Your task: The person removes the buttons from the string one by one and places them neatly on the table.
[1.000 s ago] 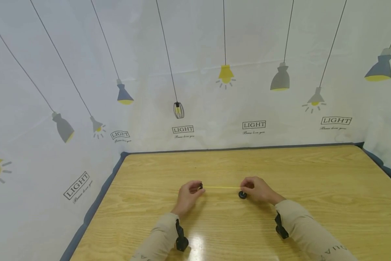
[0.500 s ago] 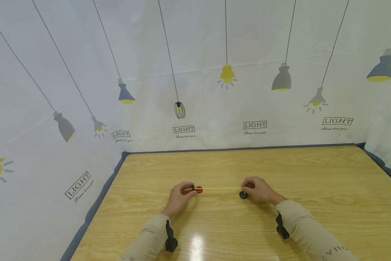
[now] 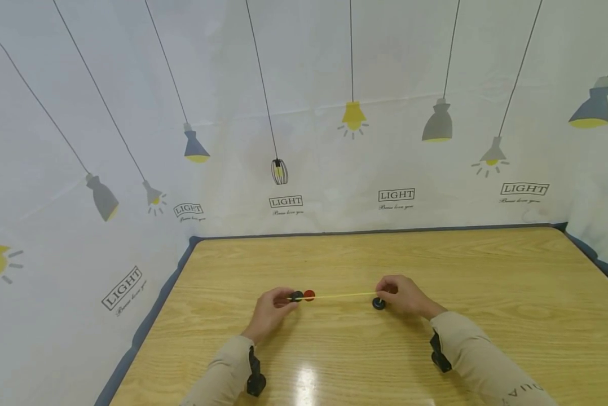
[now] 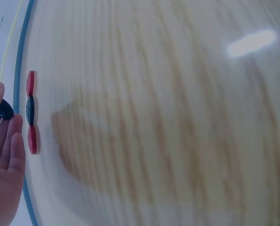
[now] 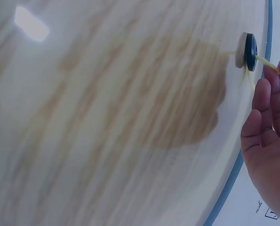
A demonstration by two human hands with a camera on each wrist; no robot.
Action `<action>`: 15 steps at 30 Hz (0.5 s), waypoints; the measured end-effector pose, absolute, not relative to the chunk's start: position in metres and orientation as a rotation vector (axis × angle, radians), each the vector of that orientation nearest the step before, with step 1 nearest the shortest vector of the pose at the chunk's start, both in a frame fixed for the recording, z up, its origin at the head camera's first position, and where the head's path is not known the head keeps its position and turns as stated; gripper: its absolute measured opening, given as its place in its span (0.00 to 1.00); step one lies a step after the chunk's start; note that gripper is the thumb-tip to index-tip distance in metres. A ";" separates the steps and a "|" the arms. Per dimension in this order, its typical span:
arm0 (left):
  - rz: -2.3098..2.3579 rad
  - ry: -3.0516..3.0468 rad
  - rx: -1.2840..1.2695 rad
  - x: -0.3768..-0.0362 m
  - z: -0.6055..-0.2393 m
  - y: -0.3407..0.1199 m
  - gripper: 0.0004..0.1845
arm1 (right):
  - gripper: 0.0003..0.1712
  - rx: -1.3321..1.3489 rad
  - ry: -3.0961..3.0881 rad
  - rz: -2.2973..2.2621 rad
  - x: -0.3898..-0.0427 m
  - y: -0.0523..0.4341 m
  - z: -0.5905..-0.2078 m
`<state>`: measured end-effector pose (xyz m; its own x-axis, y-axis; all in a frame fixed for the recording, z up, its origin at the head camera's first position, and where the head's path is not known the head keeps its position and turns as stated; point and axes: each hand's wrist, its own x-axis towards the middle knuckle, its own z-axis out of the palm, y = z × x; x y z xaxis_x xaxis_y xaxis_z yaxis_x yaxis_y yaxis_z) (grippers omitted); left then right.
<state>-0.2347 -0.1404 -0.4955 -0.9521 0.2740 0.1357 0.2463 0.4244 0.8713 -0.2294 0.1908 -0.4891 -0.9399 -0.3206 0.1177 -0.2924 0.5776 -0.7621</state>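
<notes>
In the head view a yellow string (image 3: 339, 295) runs straight between both hands above the table. My left hand (image 3: 268, 313) pinches a small black disc (image 4: 5, 109) at the string's left end between thumb and fingers. A red disc (image 3: 309, 295) shows just right of these fingertips; in the left wrist view it appears as part of a row of red, black (image 4: 30, 111) and red discs on the table. My right hand (image 3: 404, 294) pinches the string's other end. A second black disc (image 5: 250, 52) hangs on the string below the right fingertips, the yellow string running through its middle.
A wooden table (image 3: 436, 265) lies under both hands, with a blue edging around it. White sheets (image 3: 314, 141) printed with hanging lamps stand behind and to the sides. A black wrist camera (image 3: 255, 384) sits on the left sleeve, another (image 3: 441, 362) on the right.
My left hand has moved left and slightly toward the person, baring the red disc and showing more of the yellow string. My right hand stays almost still.
</notes>
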 end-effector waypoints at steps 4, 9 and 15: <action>1.575 2.697 0.495 -0.236 -0.499 -0.147 0.17 | 0.02 -0.531 2.767 -1.318 -0.228 0.192 -0.488; 1.571 2.799 0.441 -0.238 -0.500 -0.155 0.16 | 0.02 -0.528 2.765 -1.317 -0.228 0.193 -0.487; 1.544 2.857 0.403 -0.244 -0.501 -0.162 0.16 | 0.03 -0.524 2.763 -1.312 -0.228 0.193 -0.487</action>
<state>-0.2441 -0.1622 -0.5011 -0.9613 0.1525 0.2294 0.2755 0.5268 0.8041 -0.2275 0.1931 -0.4870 -0.9423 -0.3166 0.1088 -0.2844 0.5856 -0.7591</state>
